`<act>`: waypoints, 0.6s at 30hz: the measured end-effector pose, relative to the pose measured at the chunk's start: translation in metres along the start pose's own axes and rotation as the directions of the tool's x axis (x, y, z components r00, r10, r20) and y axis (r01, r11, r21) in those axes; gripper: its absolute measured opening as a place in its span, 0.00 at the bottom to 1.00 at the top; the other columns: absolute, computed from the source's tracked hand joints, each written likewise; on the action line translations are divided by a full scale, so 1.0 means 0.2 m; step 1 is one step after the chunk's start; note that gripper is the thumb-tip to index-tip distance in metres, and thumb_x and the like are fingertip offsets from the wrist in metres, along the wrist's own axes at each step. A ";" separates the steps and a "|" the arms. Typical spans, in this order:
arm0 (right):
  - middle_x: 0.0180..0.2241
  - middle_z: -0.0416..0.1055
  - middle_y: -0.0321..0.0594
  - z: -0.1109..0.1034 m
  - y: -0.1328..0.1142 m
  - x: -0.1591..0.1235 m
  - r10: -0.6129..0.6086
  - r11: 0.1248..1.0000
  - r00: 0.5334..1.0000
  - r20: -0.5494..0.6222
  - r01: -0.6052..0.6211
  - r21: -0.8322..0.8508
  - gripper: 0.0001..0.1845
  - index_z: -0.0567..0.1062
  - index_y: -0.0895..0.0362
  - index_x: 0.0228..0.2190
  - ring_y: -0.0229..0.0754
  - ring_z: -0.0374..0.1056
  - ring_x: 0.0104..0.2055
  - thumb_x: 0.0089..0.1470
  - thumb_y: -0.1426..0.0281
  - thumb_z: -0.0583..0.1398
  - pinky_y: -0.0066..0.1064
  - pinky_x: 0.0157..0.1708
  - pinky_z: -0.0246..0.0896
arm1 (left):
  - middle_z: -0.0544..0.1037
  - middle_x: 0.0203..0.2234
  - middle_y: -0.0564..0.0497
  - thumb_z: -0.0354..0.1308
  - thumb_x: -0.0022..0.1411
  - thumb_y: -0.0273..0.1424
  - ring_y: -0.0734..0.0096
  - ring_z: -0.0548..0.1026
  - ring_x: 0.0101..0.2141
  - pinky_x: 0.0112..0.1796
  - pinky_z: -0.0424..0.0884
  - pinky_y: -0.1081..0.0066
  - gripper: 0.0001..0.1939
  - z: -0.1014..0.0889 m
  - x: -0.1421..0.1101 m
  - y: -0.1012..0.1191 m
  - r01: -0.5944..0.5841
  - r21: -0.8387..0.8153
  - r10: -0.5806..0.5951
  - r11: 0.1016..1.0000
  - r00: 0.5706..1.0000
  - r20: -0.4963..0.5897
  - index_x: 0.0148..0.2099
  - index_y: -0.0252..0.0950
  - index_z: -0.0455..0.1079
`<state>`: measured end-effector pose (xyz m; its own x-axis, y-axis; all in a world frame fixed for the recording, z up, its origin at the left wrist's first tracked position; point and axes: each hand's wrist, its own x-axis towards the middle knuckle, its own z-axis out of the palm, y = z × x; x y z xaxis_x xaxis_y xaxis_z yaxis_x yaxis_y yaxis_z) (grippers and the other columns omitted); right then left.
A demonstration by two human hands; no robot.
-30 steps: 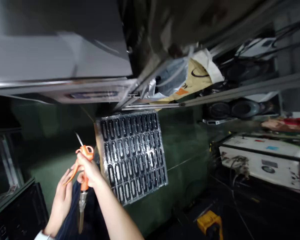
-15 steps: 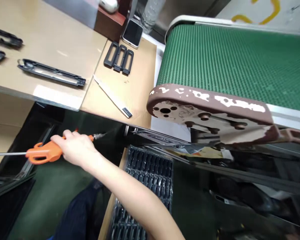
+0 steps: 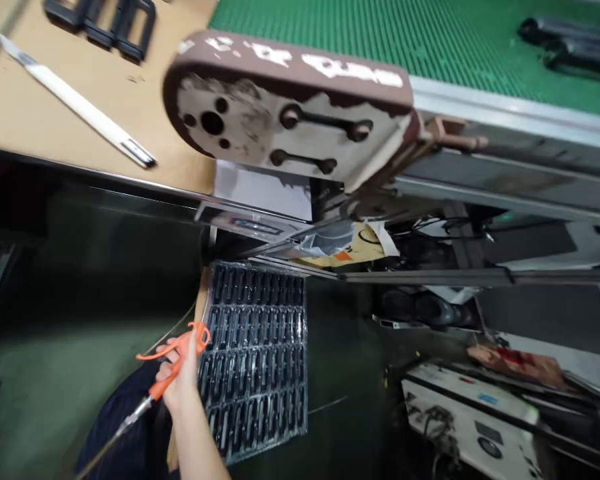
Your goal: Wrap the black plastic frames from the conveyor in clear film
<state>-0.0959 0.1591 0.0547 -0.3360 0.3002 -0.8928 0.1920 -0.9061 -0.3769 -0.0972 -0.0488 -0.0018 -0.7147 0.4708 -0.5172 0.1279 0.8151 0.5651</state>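
Observation:
My right hand is closed around an orange air blow gun down by my lap, under the table edge. The gun's metal fitting and hose run down to the lower left. Just right of that hand lies a clear plastic tray holding several black loop-shaped parts in rows. My left hand is out of the picture.
A tan worktable at the top left carries a white-handled knife and black loop parts. A green conveyor belt with a worn brown end plate runs across the top. White equipment boxes sit at the lower right.
My right hand swung the blow gun from pointing left at the table edge down to my lap beside the tray. The view shifted right and down.

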 end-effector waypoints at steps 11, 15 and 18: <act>0.18 0.63 0.30 -0.44 0.00 0.06 0.152 0.824 0.981 0.118 -0.192 0.534 0.34 0.70 0.60 0.27 0.25 0.41 0.11 0.64 0.43 0.45 0.18 0.10 0.36 | 0.71 0.56 0.45 0.61 0.58 0.40 0.45 0.74 0.51 0.38 0.78 0.53 0.23 0.34 0.13 0.37 0.008 0.051 -0.009 0.999 1.000 0.028 0.54 0.40 0.69; 0.18 0.67 0.34 -0.51 -0.05 0.07 0.192 0.799 0.963 0.189 -0.265 0.539 0.37 0.71 0.61 0.26 0.25 0.42 0.10 0.67 0.47 0.40 0.18 0.08 0.38 | 0.72 0.56 0.44 0.64 0.56 0.36 0.49 0.74 0.50 0.41 0.77 0.54 0.25 0.39 0.11 0.44 0.028 0.041 -0.028 0.999 1.000 0.001 0.57 0.40 0.68; 0.18 0.68 0.36 -0.53 -0.05 0.05 0.222 0.815 0.952 0.211 -0.300 0.497 0.38 0.71 0.61 0.25 0.26 0.43 0.09 0.68 0.48 0.39 0.18 0.08 0.39 | 0.71 0.56 0.44 0.64 0.58 0.36 0.51 0.75 0.49 0.42 0.76 0.54 0.25 0.47 0.11 0.52 0.039 0.015 -0.039 0.999 0.999 -0.024 0.57 0.39 0.67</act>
<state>-0.0030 0.2027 0.0238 -0.4723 0.0219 -0.8812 -0.2007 -0.9761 0.0833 -0.0360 0.0781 -0.0149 -0.7358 0.4302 -0.5230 0.1102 0.8381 0.5343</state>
